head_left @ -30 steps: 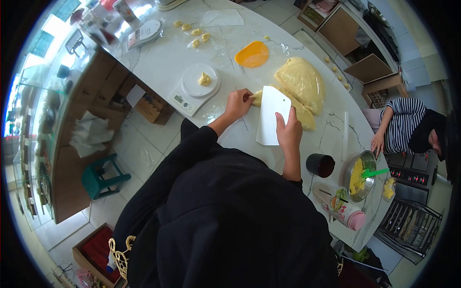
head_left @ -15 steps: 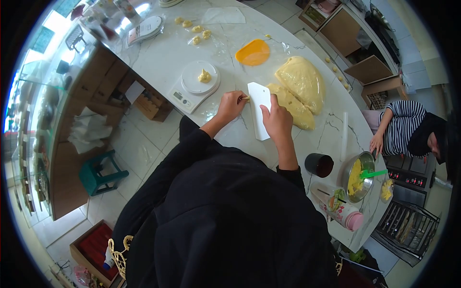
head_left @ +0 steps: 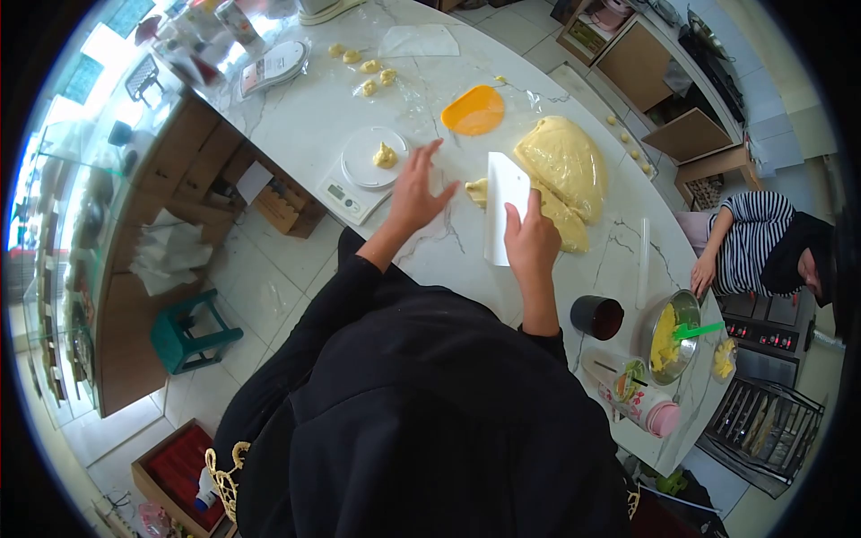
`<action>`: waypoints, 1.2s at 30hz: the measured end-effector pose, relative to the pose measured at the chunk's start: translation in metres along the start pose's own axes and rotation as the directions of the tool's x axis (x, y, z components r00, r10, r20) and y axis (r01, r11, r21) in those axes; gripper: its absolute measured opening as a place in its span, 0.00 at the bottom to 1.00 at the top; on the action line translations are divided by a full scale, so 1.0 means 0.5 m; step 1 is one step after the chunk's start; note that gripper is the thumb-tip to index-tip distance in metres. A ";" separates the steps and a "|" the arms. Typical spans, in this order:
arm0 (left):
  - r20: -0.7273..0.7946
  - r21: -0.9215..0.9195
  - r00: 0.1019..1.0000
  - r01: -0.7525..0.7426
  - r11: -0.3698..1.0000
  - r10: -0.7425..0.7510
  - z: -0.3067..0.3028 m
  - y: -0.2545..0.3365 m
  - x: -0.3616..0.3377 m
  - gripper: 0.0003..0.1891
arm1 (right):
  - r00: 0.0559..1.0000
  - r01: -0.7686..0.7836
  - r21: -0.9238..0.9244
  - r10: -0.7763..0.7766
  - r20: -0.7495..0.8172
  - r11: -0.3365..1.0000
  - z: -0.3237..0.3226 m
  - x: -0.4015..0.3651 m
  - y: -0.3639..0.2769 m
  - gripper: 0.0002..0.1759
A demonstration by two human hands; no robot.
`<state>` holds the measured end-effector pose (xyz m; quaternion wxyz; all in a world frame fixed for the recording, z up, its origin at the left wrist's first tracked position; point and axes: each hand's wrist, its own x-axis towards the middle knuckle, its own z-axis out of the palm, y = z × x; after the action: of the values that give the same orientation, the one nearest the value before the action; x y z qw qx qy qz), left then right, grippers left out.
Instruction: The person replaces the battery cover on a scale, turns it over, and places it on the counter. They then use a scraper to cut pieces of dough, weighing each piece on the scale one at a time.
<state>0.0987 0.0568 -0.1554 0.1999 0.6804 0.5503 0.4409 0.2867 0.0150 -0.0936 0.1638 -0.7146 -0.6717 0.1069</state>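
Note:
My right hand (head_left: 535, 238) grips a white dough scraper (head_left: 504, 215), which stands on the table at the left end of the yellow dough. My left hand (head_left: 415, 193) is open with fingers spread, between the scraper and a white digital scale (head_left: 352, 204). On the scale's round plate sits a small lump of dough (head_left: 385, 156). A small dough piece (head_left: 476, 190) lies just left of the scraper blade, partly hidden by it. To the right, the large mass of dough (head_left: 565, 157) is split by a long cut and looks glossy, partly under clear film.
An orange flexible scraper (head_left: 473, 110) and several small dough pieces (head_left: 369, 67) lie farther back. At right stand a dark cup (head_left: 596, 317), a pink-lidded bottle (head_left: 650, 411) and a metal bowl (head_left: 677, 332) with a green spatula (head_left: 698, 329). Another person (head_left: 753, 238) touches the bowl.
My left hand has released the dough by the scraper, opened and shifted left towards the scale. My right hand has moved the scraper slightly right, and a dough piece now shows left of it.

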 end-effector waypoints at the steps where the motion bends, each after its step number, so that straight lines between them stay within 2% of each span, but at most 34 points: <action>1: 0.002 0.000 1.000 -0.005 1.000 0.005 -0.025 -0.002 0.014 0.38 | 1.000 -0.003 0.001 0.003 -0.004 1.000 -0.004 -0.004 0.016 0.22; 2: -0.082 0.376 0.987 -0.097 0.922 0.137 -0.050 -0.005 0.026 0.33 | 0.998 -0.015 0.031 0.017 -0.067 0.999 -0.005 -0.009 0.034 0.22; 3: -0.110 0.702 0.951 -0.131 0.700 0.288 -0.072 -0.016 0.033 0.28 | 0.991 -0.024 0.063 0.032 -0.129 0.998 -0.009 -0.014 0.050 0.22; 4: -0.110 0.703 0.951 -0.132 0.699 0.290 -0.085 -0.044 0.033 0.28 | 0.992 -0.076 0.080 0.084 -0.099 0.994 -0.018 -0.017 0.060 0.21; 5: -0.063 0.697 0.967 -0.134 0.704 0.247 -0.091 -0.081 0.026 0.23 | 0.992 -0.076 0.082 0.083 -0.099 0.994 -0.023 -0.020 0.071 0.21; 7: -0.016 0.691 0.978 -0.140 0.709 0.208 -0.100 -0.120 0.020 0.19 | 0.982 -0.115 0.089 0.126 -0.138 0.989 -0.029 -0.025 0.089 0.21; 9: 0.128 0.412 0.985 0.056 0.910 -0.118 -0.106 -0.135 0.023 0.15 | 0.980 -0.150 0.092 0.160 -0.120 0.984 -0.033 -0.026 0.102 0.20; 11: 0.155 0.414 0.981 0.041 0.909 -0.115 -0.119 -0.148 0.037 0.14 | 0.980 -0.102 0.085 0.115 -0.164 0.991 -0.022 -0.028 0.123 0.19; 12: 0.104 0.182 0.971 0.195 0.964 -0.216 -0.125 -0.175 0.052 0.13 | 0.979 -0.104 0.085 0.118 -0.168 0.991 -0.024 -0.029 0.124 0.19; 13: 0.082 -0.069 0.943 0.329 0.942 -0.323 -0.134 -0.196 0.073 0.12 | 0.976 -0.103 0.121 0.124 -0.182 0.987 -0.028 -0.030 0.125 0.18; 14: -0.034 -0.335 0.927 0.341 0.878 -0.373 -0.145 -0.217 0.100 0.12 | 0.972 -0.101 0.157 0.132 -0.196 0.982 -0.032 -0.031 0.127 0.18; 15: -0.129 -0.578 0.886 0.298 0.759 -0.446 -0.160 -0.238 0.131 0.13 | 0.970 -0.105 0.156 0.136 -0.200 0.982 -0.036 -0.029 0.130 0.18; 17: -0.225 -0.581 0.820 0.321 0.748 -0.527 -0.207 -0.278 0.195 0.17 | 0.963 -0.113 0.197 0.156 -0.218 0.974 -0.044 -0.028 0.139 0.18; 18: -0.226 -0.582 0.820 0.319 0.748 -0.526 -0.220 -0.308 0.219 0.17 | 0.963 -0.112 0.196 0.154 -0.219 0.974 -0.048 -0.028 0.141 0.18; 20: -0.065 -0.413 0.673 0.654 0.634 -0.737 -0.229 -0.375 0.250 0.17 | 0.951 -0.112 0.234 0.172 -0.256 0.966 -0.054 -0.024 0.145 0.16; 21: -0.067 -0.412 0.678 0.649 0.639 -0.732 -0.229 -0.400 0.249 0.17 | 0.950 -0.111 0.238 0.173 -0.261 0.965 -0.055 -0.023 0.149 0.16; 22: -0.161 0.000 0.761 0.637 0.771 -0.629 -0.226 -0.418 0.247 0.15 | 0.949 -0.101 0.250 0.169 -0.267 0.963 -0.055 -0.022 0.154 0.16; 23: -0.193 0.415 0.848 0.526 0.742 -0.494 -0.221 -0.435 0.251 0.15 | 0.947 -0.092 0.260 0.165 -0.274 0.961 -0.057 -0.021 0.158 0.16; 24: -0.177 0.491 0.818 0.555 0.671 -0.547 -0.221 -0.430 0.252 0.21 | 0.945 -0.095 0.261 0.169 -0.281 0.961 -0.060 -0.022 0.159 0.16; 25: -0.175 0.490 0.822 0.550 0.676 -0.542 -0.215 -0.425 0.259 0.21 | 0.942 -0.095 0.259 0.171 -0.290 0.961 -0.062 -0.024 0.160 0.15; 27: -0.240 0.636 0.802 0.556 0.535 -0.548 -0.202 -0.415 0.277 0.27 | 0.937 -0.097 0.259 0.175 -0.301 0.961 -0.062 -0.025 0.164 0.15; 31: -0.169 0.620 0.785 0.555 0.555 -0.596 -0.192 -0.421 0.312 0.30 | 0.931 -0.148 0.263 0.224 -0.287 0.953 -0.054 -0.027 0.167 0.15; 32: -0.126 0.518 0.894 0.430 0.739 -0.431 -0.191 -0.431 0.318 0.29 | 0.933 -0.170 0.261 0.240 -0.269 0.950 -0.054 -0.027 0.168 0.15; 33: -0.111 0.400 0.964 0.267 0.877 -0.243 -0.186 -0.451 0.323 0.28 | 0.932 -0.174 0.260 0.244 -0.269 0.950 -0.055 -0.027 0.168 0.15; 34: -0.108 0.401 0.964 0.265 0.877 -0.242 -0.177 -0.469 0.327 0.28 | 0.932 -0.166 0.263 0.238 -0.272 0.950 -0.054 -0.027 0.167 0.15; 36: -0.192 0.426 0.981 0.103 0.899 -0.022 -0.166 -0.494 0.342 0.25 | 0.931 -0.158 0.274 0.236 -0.280 0.949 -0.051 -0.022 0.164 0.14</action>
<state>-0.1098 0.2749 -0.2335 0.0063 0.6464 0.6721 0.3612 0.3714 -0.0017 -0.1019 0.3428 -0.7606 -0.5436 0.0925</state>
